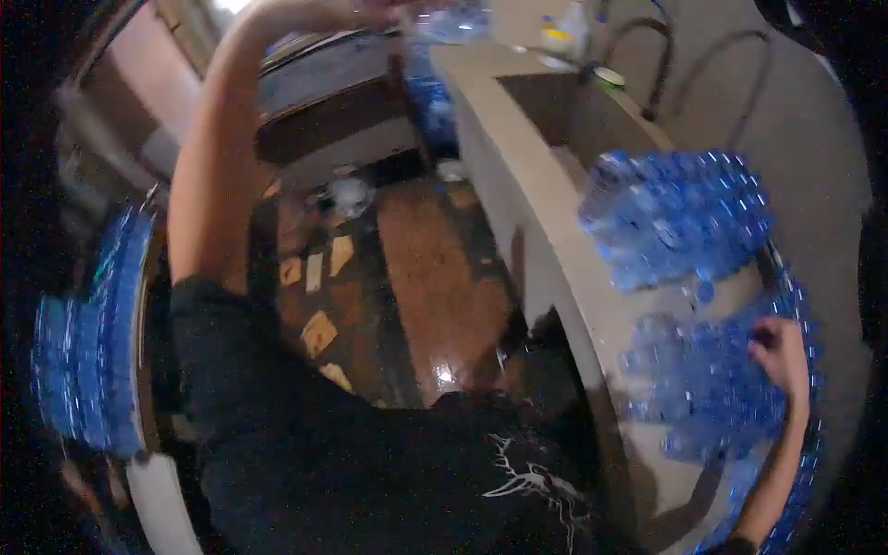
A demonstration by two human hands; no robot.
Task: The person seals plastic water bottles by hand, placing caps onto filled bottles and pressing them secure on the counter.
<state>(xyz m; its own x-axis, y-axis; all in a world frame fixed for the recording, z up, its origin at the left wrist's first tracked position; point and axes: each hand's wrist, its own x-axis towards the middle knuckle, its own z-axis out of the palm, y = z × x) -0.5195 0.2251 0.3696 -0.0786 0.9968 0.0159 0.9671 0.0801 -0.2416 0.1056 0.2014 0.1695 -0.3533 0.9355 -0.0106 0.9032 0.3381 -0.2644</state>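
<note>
Blue bottles (pixel 703 379) on counter (pixel 472 67), contents blurred, right hand (pixel 780 356) over them, left hand (pixel 381 11) outstretched, each grip unclear

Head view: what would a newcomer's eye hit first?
Most striking are the blue bottles massed on the counter at right, with the right hand on or just above the nearer group. The bare left arm stretches up the upper left. Pale scraps stand out on the dark, brownish floor near the middle.
</note>
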